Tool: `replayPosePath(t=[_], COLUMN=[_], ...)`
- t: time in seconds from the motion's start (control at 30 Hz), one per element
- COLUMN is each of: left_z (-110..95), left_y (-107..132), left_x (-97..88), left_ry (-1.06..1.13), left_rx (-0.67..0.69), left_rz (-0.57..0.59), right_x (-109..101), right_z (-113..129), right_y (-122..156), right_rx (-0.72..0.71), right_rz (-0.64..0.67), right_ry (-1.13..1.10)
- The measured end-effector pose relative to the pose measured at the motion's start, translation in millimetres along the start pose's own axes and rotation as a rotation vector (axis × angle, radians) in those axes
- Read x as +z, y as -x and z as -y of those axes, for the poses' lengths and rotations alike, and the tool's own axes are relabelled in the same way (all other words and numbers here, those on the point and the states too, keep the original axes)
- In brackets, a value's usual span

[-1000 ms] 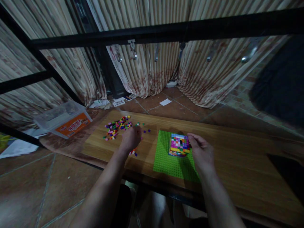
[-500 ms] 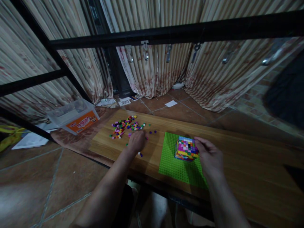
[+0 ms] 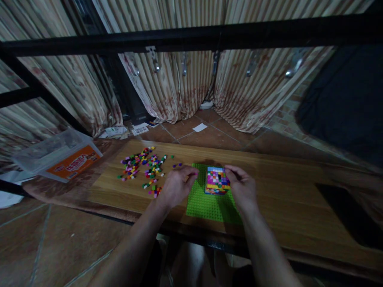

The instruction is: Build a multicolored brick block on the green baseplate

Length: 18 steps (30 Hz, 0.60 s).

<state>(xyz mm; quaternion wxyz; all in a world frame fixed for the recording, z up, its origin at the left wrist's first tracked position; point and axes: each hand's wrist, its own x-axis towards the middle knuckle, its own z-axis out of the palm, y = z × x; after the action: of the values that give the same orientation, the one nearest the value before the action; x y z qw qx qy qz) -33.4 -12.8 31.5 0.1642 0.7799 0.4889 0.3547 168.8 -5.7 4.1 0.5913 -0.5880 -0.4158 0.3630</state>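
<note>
A multicoloured brick cube stands on a green studded baseplate on the wooden table. My right hand curls against the cube's right side and holds it. My left hand hovers over the baseplate's left edge, fingers pinched together on something small that I cannot make out, its fingertips pointing at the cube. A scatter of small loose coloured bricks lies on the table to the left of my left hand.
A clear plastic box with an orange label sits at the table's far left. A black metal frame bar crosses overhead. Striped curtains hang behind, with papers on the tiled floor below. A dark object lies at the table's right.
My left hand has left the loose bricks and moved right, up to the baseplate's left edge near the cube. My right hand has stayed on the cube. The camera view has shifted.
</note>
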Motion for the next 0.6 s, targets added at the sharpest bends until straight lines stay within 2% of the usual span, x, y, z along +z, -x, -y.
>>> replayPosePath(t=[0.1,0.17,0.6], left_z=[-23.7,-31.2,-32.0], left_y=[0.5,0.4,-1.1], left_x=[12.0,17.6,27.6], left_ry=[0.071,0.064,-0.037], left_rx=[0.045,0.037,0.080], left_rz=[0.001,0.000,-0.052], right_x=[0.8,1.0,-0.4], right_z=[0.6,1.3,1.1], right_y=[0.2,0.4,1.3], right_rx=[-0.006,-0.012,-0.017], right_rz=[0.000,-0.002,0.034], right_ry=[-0.009,-0.003,-0.007])
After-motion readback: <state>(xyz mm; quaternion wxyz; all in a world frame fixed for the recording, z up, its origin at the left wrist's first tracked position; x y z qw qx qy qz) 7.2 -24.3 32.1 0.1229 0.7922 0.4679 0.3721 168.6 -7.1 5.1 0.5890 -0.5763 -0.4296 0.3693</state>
